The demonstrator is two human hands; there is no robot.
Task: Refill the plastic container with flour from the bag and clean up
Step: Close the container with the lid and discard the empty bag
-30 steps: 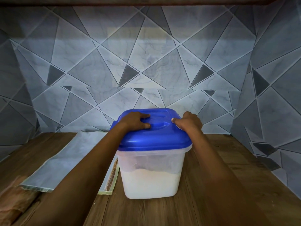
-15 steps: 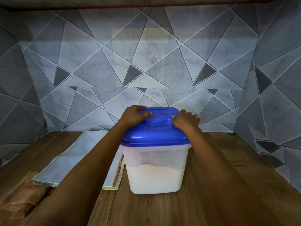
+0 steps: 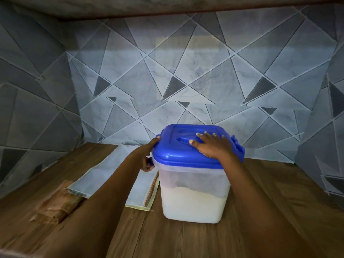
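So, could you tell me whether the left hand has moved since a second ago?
Yes. The left hand slid off the top of the blue lid to its left edge, which it now grips.

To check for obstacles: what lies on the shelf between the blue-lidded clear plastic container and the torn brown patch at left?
Head view: a flat grey marbled sheet lies there on the wooden shelf, under the left forearm.

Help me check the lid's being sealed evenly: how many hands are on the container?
2. The left hand grips the left edge of the blue plastic lid on the translucent flour container; the right hand lies flat on the lid's top.
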